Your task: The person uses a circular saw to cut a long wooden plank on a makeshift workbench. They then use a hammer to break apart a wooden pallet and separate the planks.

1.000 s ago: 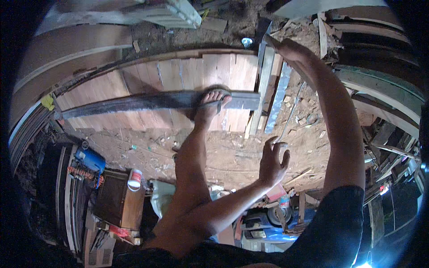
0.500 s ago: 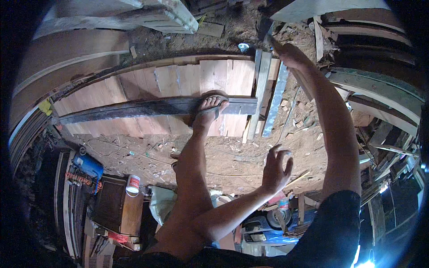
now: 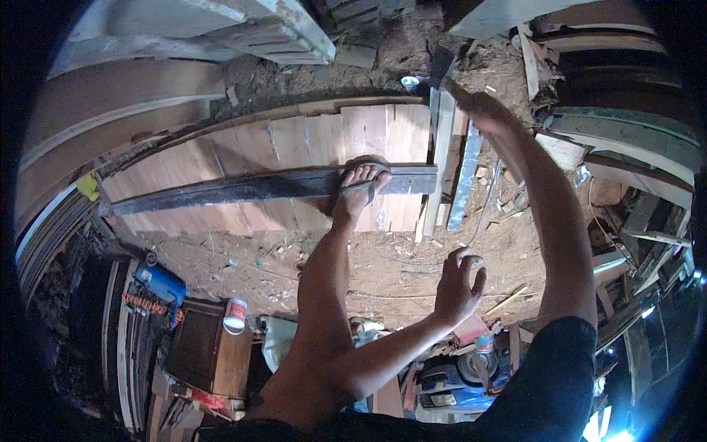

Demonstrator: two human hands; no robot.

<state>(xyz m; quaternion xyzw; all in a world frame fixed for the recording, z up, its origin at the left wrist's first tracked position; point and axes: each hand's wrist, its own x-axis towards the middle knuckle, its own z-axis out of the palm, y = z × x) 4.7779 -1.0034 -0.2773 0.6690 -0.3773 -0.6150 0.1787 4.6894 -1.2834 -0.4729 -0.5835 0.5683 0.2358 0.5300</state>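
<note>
right hand [image 3: 479, 110] at plank [image 3: 442, 158] edge

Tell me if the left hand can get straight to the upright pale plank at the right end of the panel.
Probably yes. The left hand hangs open and empty above bare sawdust ground, with nothing between it and the pale plank. The right hand is already stretched out beside its top.

Upright plank: pale, narrow wooden board [image 3: 442, 158], standing on edge at the right end of the panel.
Dark beam: long blackened timber [image 3: 250, 188], lying crosswise over the pale plank panel [image 3: 294, 144].
</note>
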